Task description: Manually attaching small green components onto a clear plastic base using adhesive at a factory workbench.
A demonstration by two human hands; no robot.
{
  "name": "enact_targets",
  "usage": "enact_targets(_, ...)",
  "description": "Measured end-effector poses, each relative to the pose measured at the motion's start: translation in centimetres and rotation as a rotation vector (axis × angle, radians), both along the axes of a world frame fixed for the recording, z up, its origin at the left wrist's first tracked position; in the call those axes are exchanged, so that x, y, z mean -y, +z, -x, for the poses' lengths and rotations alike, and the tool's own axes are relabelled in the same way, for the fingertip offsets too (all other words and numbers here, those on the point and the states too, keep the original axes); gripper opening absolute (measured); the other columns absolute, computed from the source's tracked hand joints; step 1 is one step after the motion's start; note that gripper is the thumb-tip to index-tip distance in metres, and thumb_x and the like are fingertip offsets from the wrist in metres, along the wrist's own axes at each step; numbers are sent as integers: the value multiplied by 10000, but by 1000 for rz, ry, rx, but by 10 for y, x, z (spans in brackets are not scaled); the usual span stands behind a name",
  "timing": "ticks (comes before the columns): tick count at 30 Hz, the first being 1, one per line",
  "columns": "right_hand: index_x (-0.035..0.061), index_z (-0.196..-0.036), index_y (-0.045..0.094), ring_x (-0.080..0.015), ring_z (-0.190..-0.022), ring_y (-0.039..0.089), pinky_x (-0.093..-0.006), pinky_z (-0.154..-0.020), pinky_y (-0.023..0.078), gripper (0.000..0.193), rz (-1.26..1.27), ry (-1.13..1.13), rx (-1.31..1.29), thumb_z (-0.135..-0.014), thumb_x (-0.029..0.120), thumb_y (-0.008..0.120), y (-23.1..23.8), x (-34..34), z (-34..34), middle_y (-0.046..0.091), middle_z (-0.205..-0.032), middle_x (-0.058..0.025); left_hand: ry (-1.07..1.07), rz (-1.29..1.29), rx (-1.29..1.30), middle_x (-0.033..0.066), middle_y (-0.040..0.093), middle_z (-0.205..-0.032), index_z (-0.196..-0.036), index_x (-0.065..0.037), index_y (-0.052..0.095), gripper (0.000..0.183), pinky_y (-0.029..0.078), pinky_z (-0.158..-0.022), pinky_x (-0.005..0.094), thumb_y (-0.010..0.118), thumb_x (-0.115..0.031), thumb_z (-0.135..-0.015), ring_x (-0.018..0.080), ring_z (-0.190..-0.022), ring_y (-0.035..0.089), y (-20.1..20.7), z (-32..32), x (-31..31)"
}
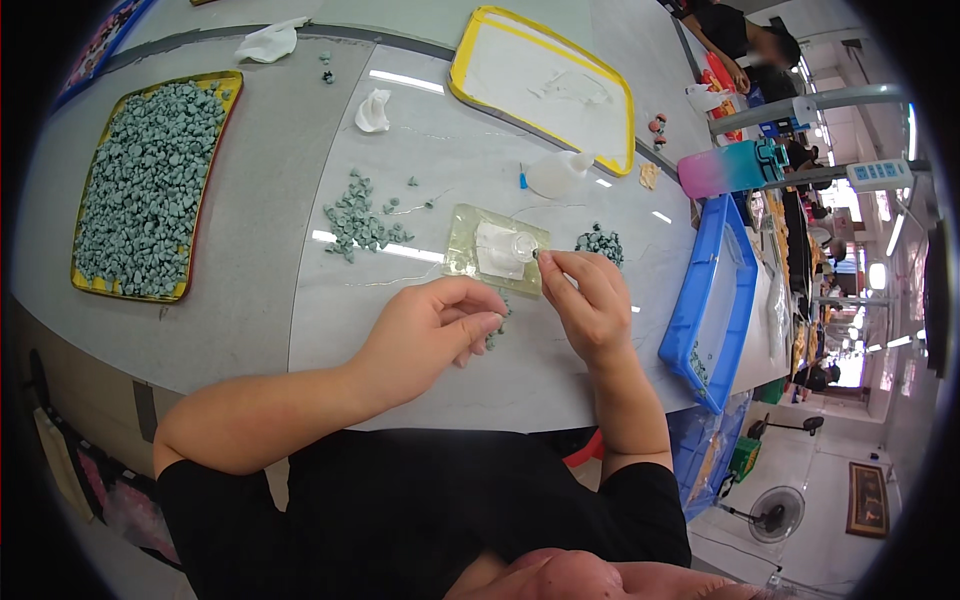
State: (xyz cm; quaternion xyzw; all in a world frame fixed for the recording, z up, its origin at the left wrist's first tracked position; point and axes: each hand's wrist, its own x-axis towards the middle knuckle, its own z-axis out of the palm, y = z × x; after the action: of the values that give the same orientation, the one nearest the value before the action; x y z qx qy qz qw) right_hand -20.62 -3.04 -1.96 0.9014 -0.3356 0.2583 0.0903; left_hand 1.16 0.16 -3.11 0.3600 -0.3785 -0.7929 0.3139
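Above a yellowish-green pad (462,245), my right hand (592,305) pinches a small dark green piece (537,254) between thumb and fingertips. A white sheet with a small clear round dish (522,246) lies on the pad, right beside those fingertips. My left hand (432,325) is loosely curled, thumb and index tips apart, over a few green pieces (497,335) it partly hides; nothing shows between its fingers. To its upper left spreads a loose pile of green pieces (362,220). A darker pile (600,243) sits just beyond my right hand.
A yellow-rimmed tray (238,92) heaped with green pieces stands left. Farther back are a white bottle (557,175), crumpled tissue (373,111) and a yellow-edged white tray (460,75). A blue bin (745,290) and pink-teal drink bottle (725,170) stand right. A person (730,35) is beyond.
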Motion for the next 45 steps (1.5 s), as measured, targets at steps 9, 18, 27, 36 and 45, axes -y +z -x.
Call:
enact_targets(9, -20, -838, 647, -220, -719, 608, -299, -615, 498, 206, -111, -70, 189, -651, -83, 706, 0, -8, -9, 620, -837, -101, 26, -73, -32, 73, 611, -876, -997, 14, 553, 119, 445, -583, 211, 528, -62, -909, 84, -688, 540, -1, -6, 2)
enact_targets(18, -33, -843, 585, -126, -681, 534, -234, -641, 433, 31, -1095, -208, 971, -822, -36, 609, 3, -26, -24, 567, -802, -73, 87, -54, -56, -18, 416, -679, -850, -50, 454, 201, 307, -508, 203, 426, -203, -977, 62, -573, 363, 0, -3, -2)
enact_targets(27, -19, -826, 586, -148, -670, 544, -238, -604, 432, 106, -814, -60, 727, -758, -73, 647, -2, -30, -32, 574, -796, -95, 41, -245, -238, -26, 335, -597, -711, -84, 367, 331, 259, -465, 224, 414, -270, -980, 79, -520, 311, -1, -3, 0)
enact_targets(36, -31, -830, 616, -209, -638, 576, -286, -532, 451, 236, -257, 140, 419, -624, -103, 706, -4, -28, -41, 599, -780, -111, 41, -318, -272, -26, 308, -546, -641, -102, 330, 394, 230, -434, 232, 416, -290, -977, 79, -473, 279, -2, -3, 1)
enact_targets(45, -56, -864, 607, -231, -633, 564, -302, -529, 457, 265, -166, 199, 266, -625, -117, 703, -5, -31, -48, 587, -812, -126, 92, -308, -263, -12, 360, -545, -657, -75, 390, 382, 241, -432, 236, 421, -281, -977, 77, -470, 294, -3, -5, -2)
